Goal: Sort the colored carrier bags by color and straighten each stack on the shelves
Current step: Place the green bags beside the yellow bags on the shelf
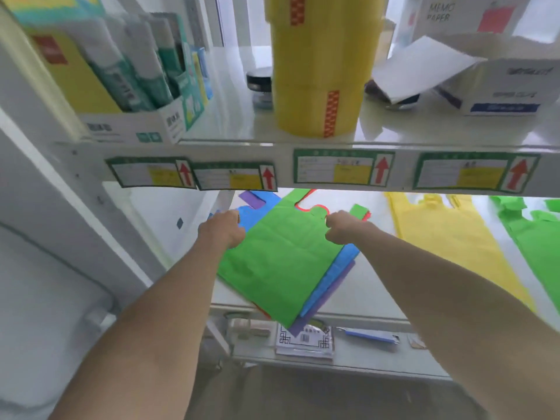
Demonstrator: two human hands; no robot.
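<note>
Both hands reach onto the middle shelf [372, 286]. The left hand [224, 228] and right hand [344, 227] seem to pinch the far corners of the green bag [278, 262] topping a skewed mixed stack; yellow bags [448, 234] lie at three o'clock.

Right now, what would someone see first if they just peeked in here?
Probably the bright green bag, lying crooked on a mixed pile in the middle shelf, with the left hand and right hand gripping its top corners. Next, the tall yellow tape rolls stacked on the shelf above.
</note>
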